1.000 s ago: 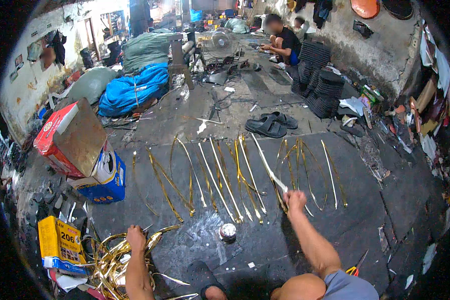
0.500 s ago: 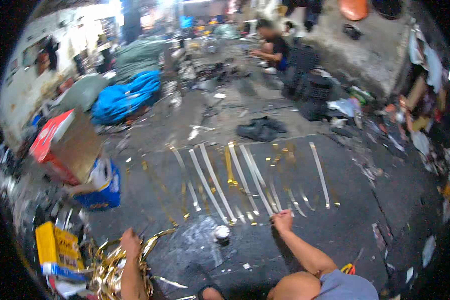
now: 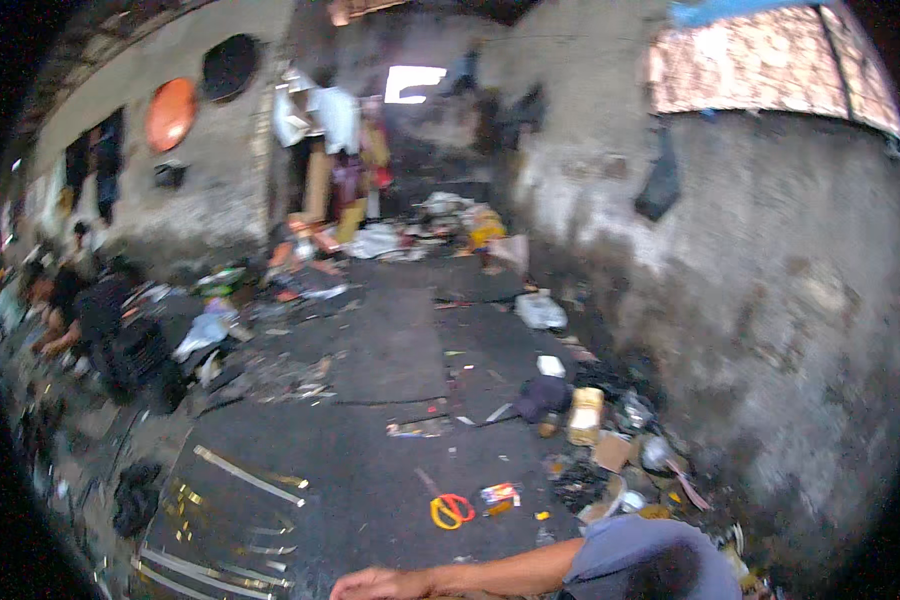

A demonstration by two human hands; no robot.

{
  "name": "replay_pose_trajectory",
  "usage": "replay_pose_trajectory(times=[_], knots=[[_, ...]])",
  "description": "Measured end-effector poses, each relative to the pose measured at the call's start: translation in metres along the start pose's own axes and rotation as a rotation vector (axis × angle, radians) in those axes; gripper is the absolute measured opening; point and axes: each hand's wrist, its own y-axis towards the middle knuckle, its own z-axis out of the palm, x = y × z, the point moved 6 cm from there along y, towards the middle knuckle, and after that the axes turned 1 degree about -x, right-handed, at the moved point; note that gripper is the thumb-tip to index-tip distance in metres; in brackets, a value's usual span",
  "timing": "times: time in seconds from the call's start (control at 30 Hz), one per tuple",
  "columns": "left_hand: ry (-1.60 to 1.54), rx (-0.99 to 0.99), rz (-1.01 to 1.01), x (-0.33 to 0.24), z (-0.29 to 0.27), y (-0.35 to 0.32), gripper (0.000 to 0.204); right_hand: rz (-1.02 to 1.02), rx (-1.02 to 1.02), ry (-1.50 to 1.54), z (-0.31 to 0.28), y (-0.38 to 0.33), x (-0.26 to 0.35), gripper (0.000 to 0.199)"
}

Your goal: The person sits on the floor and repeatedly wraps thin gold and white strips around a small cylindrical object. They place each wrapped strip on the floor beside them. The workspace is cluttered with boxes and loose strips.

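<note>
My right hand (image 3: 378, 584) is at the lower edge, back upward, with the forearm reaching in from the right below a grey sleeve (image 3: 642, 558). The frame edge cuts off its fingers, so their pose and anything in them are hidden. Left of this hand, several thin silver and gold strips (image 3: 248, 475) lie on a dark sheet (image 3: 355, 450). Beyond the hand rest scissors (image 3: 452, 511) with red and yellow handles, and a small colourful packet (image 3: 500, 494) lies beside them. My left hand is outside the picture.
Along the stained right wall (image 3: 760, 300) lies a heap of litter with a yellowish container (image 3: 585, 415) and a white plastic bag (image 3: 541, 310). A person (image 3: 65, 310) crouches at the far left near dark stacked crates (image 3: 135, 345). A dark shoe (image 3: 138, 492) lies beside the sheet.
The view has swung right, so the strips and the crouching person now appear farther left. My left hand, the gold ribbon pile and the boxes have left the picture.
</note>
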Motion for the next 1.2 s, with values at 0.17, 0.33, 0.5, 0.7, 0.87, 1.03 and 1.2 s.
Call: replay_pose_trajectory(times=[0.17, 0.33, 0.5, 0.7, 0.87, 1.03, 1.2], knots=[[-0.02, 0.142, 0.194, -0.083, 0.035, 0.037, 0.047, -0.076, -0.12, 0.053, -0.008, -0.046, 0.008, 0.03], [-0.027, 0.189, 0.265, -0.123, 0.047, 0.06, 0.044, -0.115, -0.128, 0.05, -0.013, -0.052, 0.012, 0.03], [-0.028, 0.211, 0.285, -0.138, 0.058, 0.066, 0.04, -0.137, -0.111, 0.035, -0.019, -0.054, 0.011, 0.031], [-0.06, 0.209, 0.214, -0.108, 0.071, 0.06, 0.036, -0.137, -0.01, -0.03, -0.017, -0.023, 0.003, 0.032], [-0.062, 0.055, -0.072, 0.05, 0.063, 0.014, 0.033, -0.205, 0.229, -0.172, -0.008, 0.056, -0.048, 0.033], [-0.15, -0.209, -0.063, 0.247, 0.089, -0.046, 0.03, 0.106, 0.136, -0.847, -0.002, 0.152, -0.106, 0.049], [-0.329, -0.306, -0.415, 0.165, 0.045, -0.035, 0.022, -0.178, 0.322, -1.025, 0.076, 0.239, -0.168, 0.1]])
